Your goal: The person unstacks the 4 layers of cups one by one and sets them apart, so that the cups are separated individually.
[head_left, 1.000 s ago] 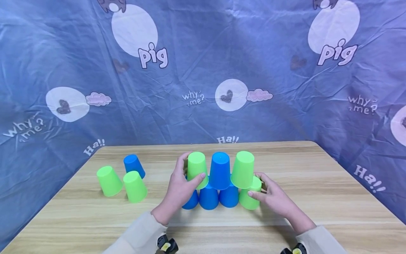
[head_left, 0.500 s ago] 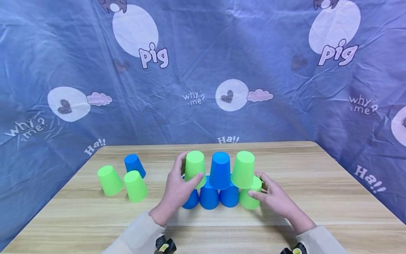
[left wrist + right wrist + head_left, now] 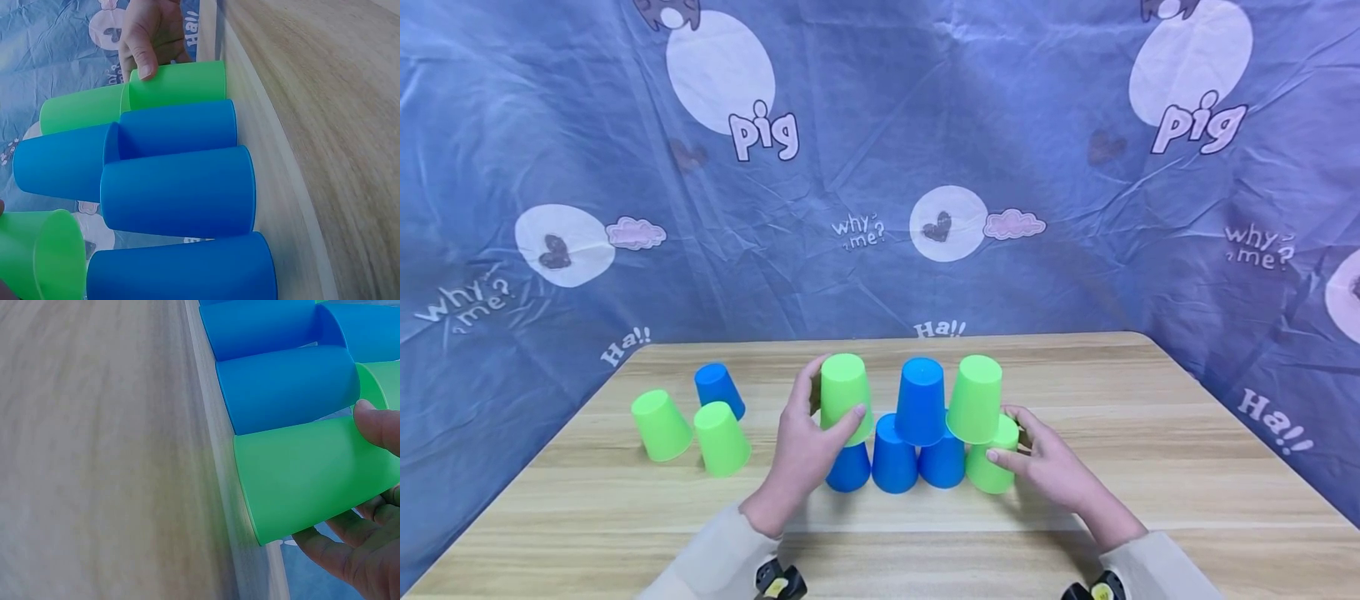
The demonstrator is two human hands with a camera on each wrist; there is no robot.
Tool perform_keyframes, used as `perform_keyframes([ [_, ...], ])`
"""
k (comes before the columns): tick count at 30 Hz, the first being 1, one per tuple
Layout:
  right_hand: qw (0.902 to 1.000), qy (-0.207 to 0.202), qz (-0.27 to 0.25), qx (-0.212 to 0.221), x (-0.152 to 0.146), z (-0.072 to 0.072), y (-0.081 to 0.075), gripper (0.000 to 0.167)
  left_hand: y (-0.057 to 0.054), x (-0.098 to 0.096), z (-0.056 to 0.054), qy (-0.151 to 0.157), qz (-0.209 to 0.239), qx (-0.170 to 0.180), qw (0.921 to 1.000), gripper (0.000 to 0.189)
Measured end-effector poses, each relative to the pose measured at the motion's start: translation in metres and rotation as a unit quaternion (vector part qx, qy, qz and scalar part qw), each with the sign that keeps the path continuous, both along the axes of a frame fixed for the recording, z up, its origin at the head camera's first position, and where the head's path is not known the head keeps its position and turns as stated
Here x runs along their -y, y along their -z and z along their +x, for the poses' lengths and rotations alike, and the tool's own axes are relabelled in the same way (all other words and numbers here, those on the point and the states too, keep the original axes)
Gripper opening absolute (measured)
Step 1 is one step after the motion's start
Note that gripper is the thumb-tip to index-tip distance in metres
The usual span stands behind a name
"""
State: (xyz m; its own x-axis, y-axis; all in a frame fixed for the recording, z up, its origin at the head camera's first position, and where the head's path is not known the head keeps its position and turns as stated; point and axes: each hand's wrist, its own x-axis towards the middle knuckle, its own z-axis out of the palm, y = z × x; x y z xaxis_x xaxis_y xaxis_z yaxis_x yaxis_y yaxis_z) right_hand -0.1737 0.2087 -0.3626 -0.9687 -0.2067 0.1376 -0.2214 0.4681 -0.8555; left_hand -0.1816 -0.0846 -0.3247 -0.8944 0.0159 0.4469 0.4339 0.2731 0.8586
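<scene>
1. Blue printed cloth [image 3: 850, 125] is hung behind a light wood-grain table [image 3: 587, 542].
2. By the left hand [image 3: 805, 442], a bright-green tapered plastic cup [image 3: 845, 400] is pinched, thumb in front and fingers behind; its mouth is turned down, its long axis nearly upright.
3. Under this hand's cup, a blue plastic cup at the row's left end [image 3: 850, 472] is placed; whether they touch cannot be told.
4. To the left hand's right, across a narrow gap, an upper blue plastic cup [image 3: 921, 404] is met, by which that side is limited.
5. By the right hand [image 3: 1051, 471], farther from that gap, a lower green plastic cup [image 3: 988, 475] is gripped; above and inward of this hand, an upper green plastic cup [image 3: 976, 400] is seen.
6. Well left of the left hand, two loose green cups [image 3: 722, 442] and one loose blue cup [image 3: 717, 390] are found.
</scene>
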Motion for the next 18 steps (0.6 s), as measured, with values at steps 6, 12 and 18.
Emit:
perform_keyframes([
  [6,1.0,0.001,0.002,0.002,0.0,0.0,0.001,0.055,0.003,0.008,0.0,-0.014,0.022,-0.02,0.9995,0.063],
  [12,1.0,0.003,0.003,0.004,-0.001,-0.001,0.001,0.056,0.003,0.016,0.0,-0.033,0.03,-0.035,0.9984,0.065],
  [18,1.0,0.003,0.003,0.007,-0.001,-0.001,0.001,0.057,0.002,0.024,0.0,-0.038,0.043,-0.051,0.9971,0.065],
])
